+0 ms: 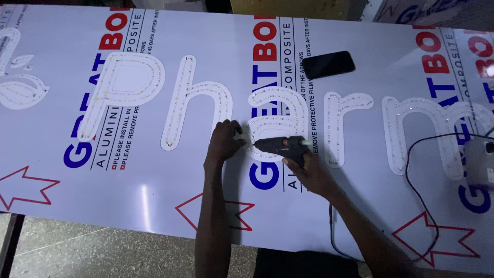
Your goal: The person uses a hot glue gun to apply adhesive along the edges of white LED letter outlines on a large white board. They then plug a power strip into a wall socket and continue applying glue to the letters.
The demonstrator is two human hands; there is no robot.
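My right hand grips a black glue gun, its nozzle pointing left at the lower left edge of a white cut-out letter with strips of small lights. My left hand rests with bent fingers on the white printed panel, just left of that letter, fingertips touching its edge. More white lit letters lie in a row across the panel: one at far left, one beside my left hand, others to the right.
A black phone lies on the panel beyond the letters. A black cable loops from the glue gun toward a grey box at the right edge. The panel's near edge overhangs a concrete floor.
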